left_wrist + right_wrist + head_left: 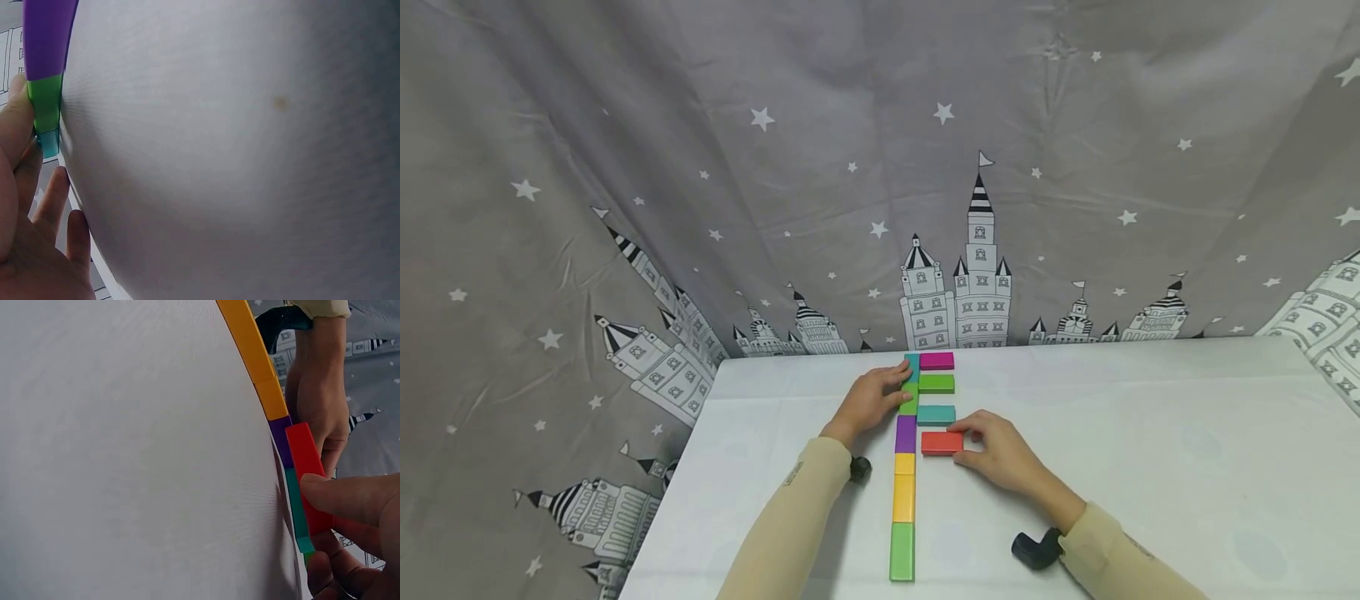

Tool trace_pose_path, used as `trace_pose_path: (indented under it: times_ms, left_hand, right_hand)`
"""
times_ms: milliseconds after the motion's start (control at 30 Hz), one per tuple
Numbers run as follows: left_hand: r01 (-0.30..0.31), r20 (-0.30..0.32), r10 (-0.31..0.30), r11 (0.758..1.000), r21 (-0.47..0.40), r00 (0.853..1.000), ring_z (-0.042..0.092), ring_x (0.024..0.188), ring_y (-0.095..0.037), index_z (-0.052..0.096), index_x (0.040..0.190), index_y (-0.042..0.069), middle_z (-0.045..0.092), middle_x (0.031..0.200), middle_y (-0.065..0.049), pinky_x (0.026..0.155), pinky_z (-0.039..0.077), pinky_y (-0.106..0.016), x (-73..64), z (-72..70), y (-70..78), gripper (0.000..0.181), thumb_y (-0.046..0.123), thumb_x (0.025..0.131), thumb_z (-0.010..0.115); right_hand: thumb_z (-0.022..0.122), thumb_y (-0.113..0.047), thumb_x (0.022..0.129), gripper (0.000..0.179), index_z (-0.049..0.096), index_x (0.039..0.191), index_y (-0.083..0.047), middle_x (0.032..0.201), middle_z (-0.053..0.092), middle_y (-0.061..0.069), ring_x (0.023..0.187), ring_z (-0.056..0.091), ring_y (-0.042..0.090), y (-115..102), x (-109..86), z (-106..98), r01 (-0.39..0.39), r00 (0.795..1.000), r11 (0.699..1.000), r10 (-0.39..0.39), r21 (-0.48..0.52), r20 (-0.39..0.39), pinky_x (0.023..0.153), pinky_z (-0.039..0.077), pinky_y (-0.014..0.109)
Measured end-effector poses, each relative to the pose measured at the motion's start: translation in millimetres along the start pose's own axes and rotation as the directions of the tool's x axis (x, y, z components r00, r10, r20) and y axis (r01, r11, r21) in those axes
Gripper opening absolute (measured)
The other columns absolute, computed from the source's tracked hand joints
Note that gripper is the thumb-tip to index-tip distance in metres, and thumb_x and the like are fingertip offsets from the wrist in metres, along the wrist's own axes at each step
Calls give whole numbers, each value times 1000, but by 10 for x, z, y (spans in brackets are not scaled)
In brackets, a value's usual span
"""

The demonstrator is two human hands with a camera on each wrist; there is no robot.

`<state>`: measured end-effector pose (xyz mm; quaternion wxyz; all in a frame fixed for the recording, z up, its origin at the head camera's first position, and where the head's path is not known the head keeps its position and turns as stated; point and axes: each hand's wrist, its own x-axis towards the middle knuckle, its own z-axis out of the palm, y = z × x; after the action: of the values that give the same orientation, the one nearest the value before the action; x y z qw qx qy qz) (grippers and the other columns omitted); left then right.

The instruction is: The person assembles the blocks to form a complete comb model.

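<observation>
My right hand (1003, 450) pinches a red block (942, 443) by its right end, between thumb and fingers; in the right wrist view the same red block (305, 456) partly covers a teal block. My left hand (868, 402) rests at the far end of a column of blocks, its fingertips touching the teal block (912, 367) and its thumb on the green block (909, 400). Other fingers of that hand (47, 250) are extended in the left wrist view. Nearer in the column lie a purple block (906, 434), yellow blocks (904, 498) and a light green block (902, 552).
To the right of the column's far part lie a magenta block (937, 361), a green block (937, 383) and a teal block (936, 415), spaced apart like rungs. A white cloth covers the table (1135, 467). Behind hangs a grey curtain (865, 100) printed with castles and stars.
</observation>
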<state>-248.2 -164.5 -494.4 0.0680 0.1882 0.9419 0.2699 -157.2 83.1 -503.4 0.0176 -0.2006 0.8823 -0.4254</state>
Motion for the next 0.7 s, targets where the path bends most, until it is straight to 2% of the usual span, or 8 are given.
trace_pose_path:
  times_ms: [233,433,700]
  left_hand:
    - [17,-2,-17,1000,-7,1000,39,144,-27,52,146,16,40,157,6,122,28,-44,-1,10,-10,54,32,97,67]
    - [21,-1,-21,1000,-7,1000,39,144,-27,53,146,16,41,157,7,122,28,-43,0,11,-9,54,32,97,67]
    - [-2,-5,2,1000,-9,1000,40,143,-28,53,146,14,42,156,5,121,29,-44,-2,4,-9,54,31,97,67]
  right_hand:
    - [83,-9,81,33,75,113,-11,104,67,-1,88,54,13,-16,54,46,-63,998,998,63,-18,26,79,53,34]
    - [83,-9,81,32,75,112,-10,102,67,-1,87,54,14,-50,82,50,-77,996,997,78,-29,43,78,52,34]
    - [84,-9,80,33,76,111,-11,98,66,-2,86,54,14,-89,109,80,-104,993,993,107,-50,57,78,51,34]
